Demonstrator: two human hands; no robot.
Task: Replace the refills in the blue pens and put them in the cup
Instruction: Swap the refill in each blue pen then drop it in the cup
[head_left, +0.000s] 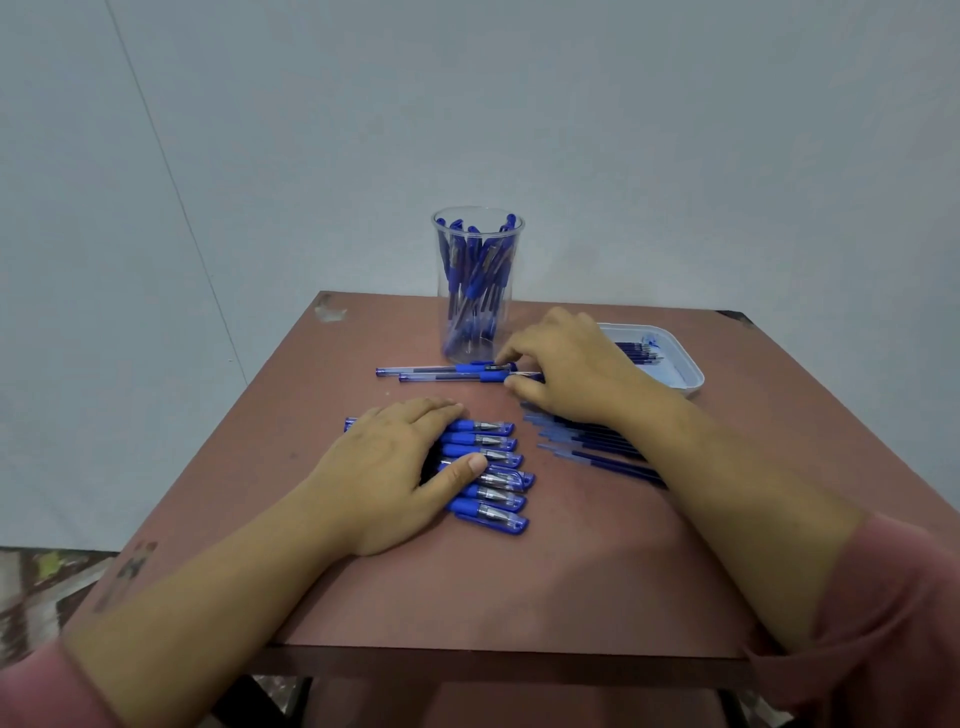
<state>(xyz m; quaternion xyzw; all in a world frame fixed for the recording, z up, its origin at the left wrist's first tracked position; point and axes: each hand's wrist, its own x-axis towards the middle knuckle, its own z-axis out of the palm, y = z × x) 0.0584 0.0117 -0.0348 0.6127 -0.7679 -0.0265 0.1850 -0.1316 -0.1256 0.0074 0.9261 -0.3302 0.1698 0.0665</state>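
Observation:
A tall clear cup (478, 332) holding several blue pens stands at the back of the brown table (571, 571). Just in front of it lie two uncapped blue pens (436, 372) side by side. My right hand (566, 364) pinches their right ends with thumb and fingertips. My left hand (395, 467) lies flat over a row of several capped blue pens (493, 478), fingers straight. A fan of loose blue refills (587, 447) lies under my right wrist.
A white shallow tray (685, 374) with several refills and ink stains sits at the back right, behind my right hand. A wall rises close behind the table. The table's front edge is near my forearms.

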